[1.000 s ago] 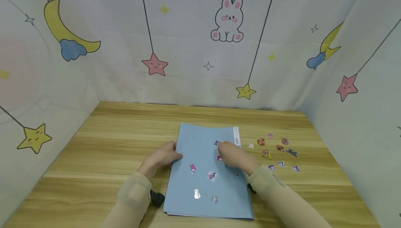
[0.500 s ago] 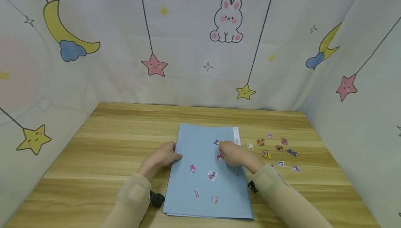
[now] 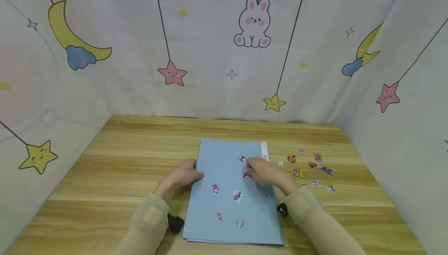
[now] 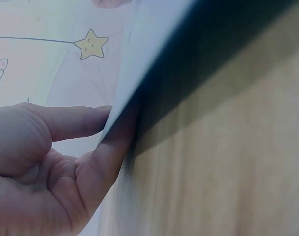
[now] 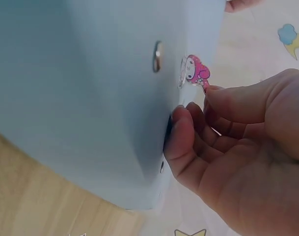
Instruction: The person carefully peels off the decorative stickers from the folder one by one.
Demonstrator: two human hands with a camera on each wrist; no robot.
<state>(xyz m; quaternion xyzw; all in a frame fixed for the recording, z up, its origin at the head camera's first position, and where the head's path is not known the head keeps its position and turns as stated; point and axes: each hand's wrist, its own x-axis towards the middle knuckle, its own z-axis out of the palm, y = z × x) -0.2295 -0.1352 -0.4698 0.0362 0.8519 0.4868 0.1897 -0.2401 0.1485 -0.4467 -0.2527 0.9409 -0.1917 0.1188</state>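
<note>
A light blue folder [image 3: 210, 161] lies on the wooden table, several small cartoon stickers on its cover. My left hand [image 3: 182, 173] grips its left edge; in the left wrist view the thumb [image 4: 80, 120] is on top and the fingers are underneath. Over the upper right of the cover, my right hand [image 3: 262, 171] pinches a pink cartoon sticker [image 5: 197, 71] between thumb and forefinger. That sticker stands tilted from the cover, and I cannot tell whether its edge touches. A purple-and-white sticker [image 3: 242, 158] lies just beyond the fingertips. The right wrist view also shows a metal snap [image 5: 158, 56].
Several loose stickers [image 3: 312, 165] are scattered on the table [image 3: 133, 177] right of the folder. A white barcode label [image 3: 264, 151] marks its top right corner. Printed cloth [image 3: 210, 99] walls the table at the back and both sides.
My right hand has shifted slightly to the right, its sleeve now covering part of a loose sticker. The left hand keeps its place at the folder's edge.
</note>
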